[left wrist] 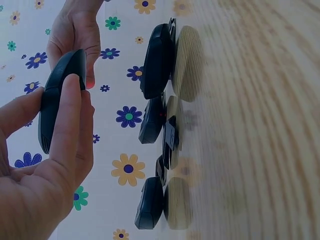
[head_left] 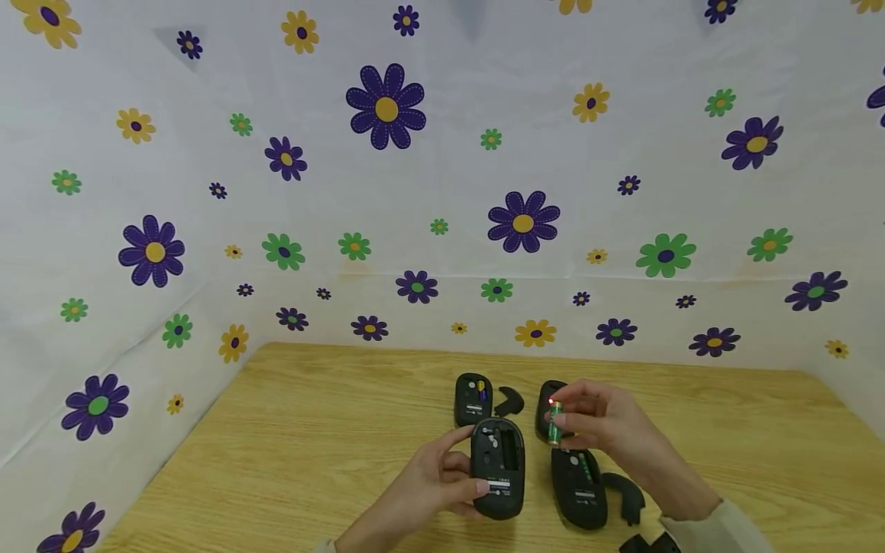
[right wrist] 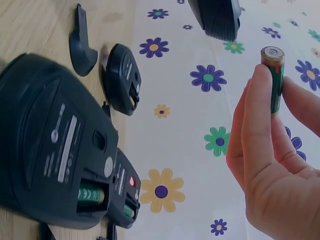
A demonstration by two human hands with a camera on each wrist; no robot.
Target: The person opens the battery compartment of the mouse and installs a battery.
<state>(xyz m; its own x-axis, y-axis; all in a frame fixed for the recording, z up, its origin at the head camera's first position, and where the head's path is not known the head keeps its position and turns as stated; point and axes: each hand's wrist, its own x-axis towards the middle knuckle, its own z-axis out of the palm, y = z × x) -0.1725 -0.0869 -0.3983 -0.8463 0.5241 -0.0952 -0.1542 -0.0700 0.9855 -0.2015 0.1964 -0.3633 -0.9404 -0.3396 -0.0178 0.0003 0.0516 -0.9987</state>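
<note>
My left hand grips a black computer mouse above the table, its underside facing me and a dark battery slot uncovered. In the left wrist view that mouse appears edge-on between thumb and fingers. To its right, my right hand pinches a green AA-style battery, upright and apart from the mouse. The right wrist view shows the battery's flat metal end pointing up. Below the right hand lies another upturned mouse with a green battery in its slot.
An upturned mouse with a yellow-and-purple battery lies farther back, beside a curved black cover. Another mouse is partly hidden behind my right hand. A second cover lies at right, and black pieces sit at the bottom edge.
</note>
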